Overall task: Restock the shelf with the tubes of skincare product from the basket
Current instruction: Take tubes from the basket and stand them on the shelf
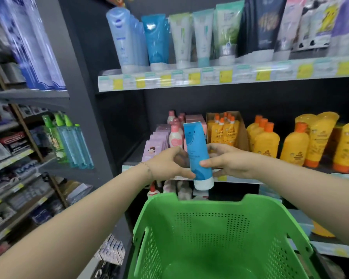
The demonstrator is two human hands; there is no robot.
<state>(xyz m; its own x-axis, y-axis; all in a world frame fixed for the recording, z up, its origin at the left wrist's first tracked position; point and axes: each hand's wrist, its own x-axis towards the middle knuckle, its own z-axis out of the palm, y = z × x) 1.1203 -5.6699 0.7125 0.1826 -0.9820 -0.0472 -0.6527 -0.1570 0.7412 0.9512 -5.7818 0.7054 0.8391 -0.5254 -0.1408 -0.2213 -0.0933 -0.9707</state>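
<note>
Both hands held one blue tube (197, 152) in the air, just above the far rim of the green basket (270, 201) and in front of the lower shelf (133, 159). The tube stood nearly upright, leaning a little to the left at its top, with its white cap (203, 183) pointing down and its flat crimped end up.

The left hand (169, 166) gripped the tube from the left. Its fingers curled round toward the back, and its thumb lay against the lower part near the cap. A thin bracelet (147, 168) sat on that wrist. The right hand (228, 162) gripped from the right, with its thumb laid across the front of the tube and its fingers (215, 148) wrapped behind it. So the fingers of both hands were closed on the same tube.

On the upper shelf (210, 78) a row of tubes stood cap down. Among them were similar blue tubes (155, 41), between pale blue ones on the left and white and green ones on the right. Price labels (226, 76) ran along that shelf's front edge.

Behind the held tube, the lower shelf carried pink bottles (174, 135) and pink boxes (155, 143). To their right were orange pouches in a cardboard box (223, 131) and orange bottles (294, 146). A side rack on the left held clear bottles with green caps (69, 141).
</note>
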